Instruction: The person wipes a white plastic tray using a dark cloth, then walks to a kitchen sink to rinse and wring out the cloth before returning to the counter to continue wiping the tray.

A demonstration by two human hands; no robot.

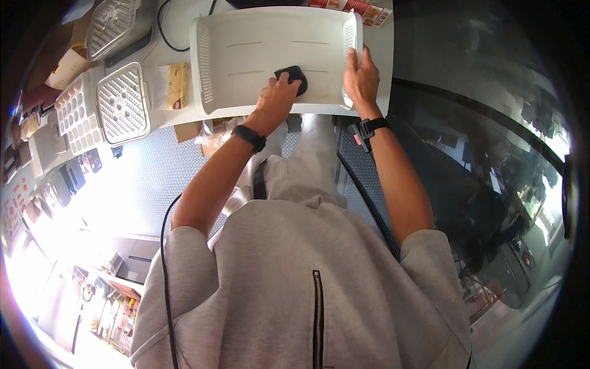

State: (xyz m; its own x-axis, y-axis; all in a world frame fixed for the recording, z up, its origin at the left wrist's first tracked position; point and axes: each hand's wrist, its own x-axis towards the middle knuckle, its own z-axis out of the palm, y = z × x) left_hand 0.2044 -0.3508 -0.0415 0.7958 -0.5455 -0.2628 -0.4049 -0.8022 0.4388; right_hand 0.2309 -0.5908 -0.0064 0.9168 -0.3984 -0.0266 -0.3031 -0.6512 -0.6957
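Observation:
A white plastic tray (249,57) with perforated end walls lies on a white tabletop in front of me. My left hand (276,94) presses a bunched dark cloth (298,86) against the tray's floor, right of its middle and near the front edge. Part of the cloth is hidden under the fingers. At the right end, my right hand (362,78) grips the perforated wall, thumb inside and fingers over the outer rim. Slots or ridges run in short lines across the tray's floor.
Left of the tray are a yellow packet (178,86), a slotted white rack (122,104), an egg tray (79,115) and a bin with a perforated insert (111,23). Printed red paper (375,14) lies behind. Dark glass (461,106) stands at right; a black cable (159,23) crosses the table.

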